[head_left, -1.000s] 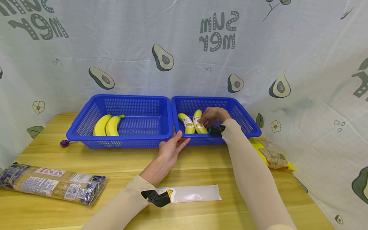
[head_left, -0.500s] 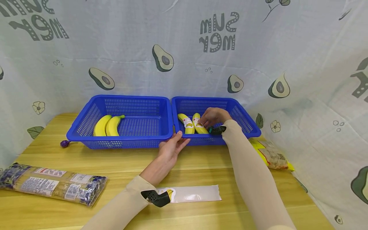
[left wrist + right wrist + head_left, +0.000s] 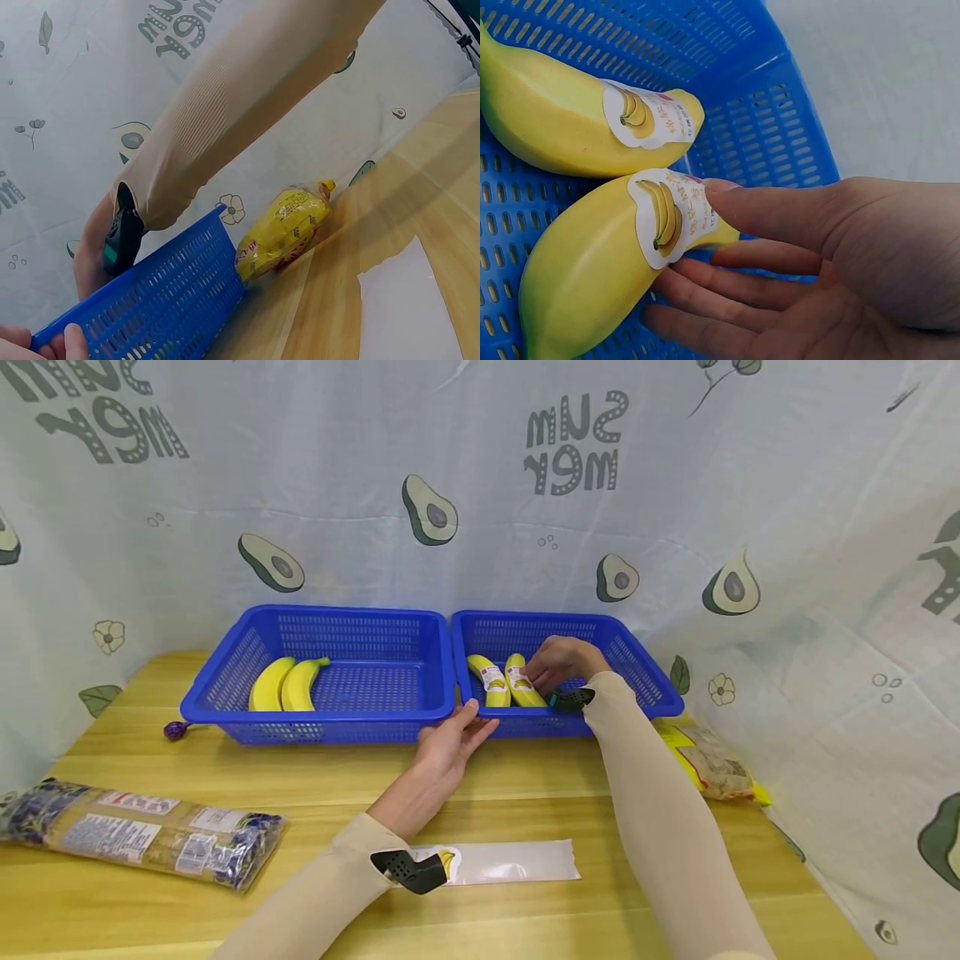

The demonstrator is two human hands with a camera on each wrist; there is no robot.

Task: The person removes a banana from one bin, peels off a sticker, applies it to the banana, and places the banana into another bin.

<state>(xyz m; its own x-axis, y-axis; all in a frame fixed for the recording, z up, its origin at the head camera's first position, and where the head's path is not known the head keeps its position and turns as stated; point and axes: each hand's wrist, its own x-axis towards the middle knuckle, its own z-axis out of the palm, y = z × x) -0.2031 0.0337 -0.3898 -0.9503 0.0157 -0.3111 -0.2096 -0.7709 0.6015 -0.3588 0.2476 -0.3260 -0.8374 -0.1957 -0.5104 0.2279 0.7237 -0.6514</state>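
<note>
In the head view my left hand (image 3: 447, 741) holds the front rim of the right blue basket (image 3: 652, 703) near its left corner, thumb over the rim. The left wrist view shows those fingers (image 3: 73, 343) at the rim. My right hand (image 3: 561, 662) reaches into that basket. In the right wrist view its thumb (image 3: 772, 214) lies on the white label of a banana (image 3: 585, 262), with the other fingers along the banana's side, pinching it. A second labelled banana (image 3: 555, 112) lies beside it in the basket.
A left blue basket (image 3: 375, 717) holds two unlabelled bananas (image 3: 285, 685). A label strip (image 3: 517, 862) lies on the wooden table (image 3: 525, 793). A long clear-wrapped package (image 3: 142, 835) is at left, a purple lollipop (image 3: 176, 730) behind it. At right lies a yellow bag (image 3: 712, 764).
The banana at my right hand has settled slightly lower and more tilted than one second ago. My left hand stays on the basket rim. The head view has shifted a little.
</note>
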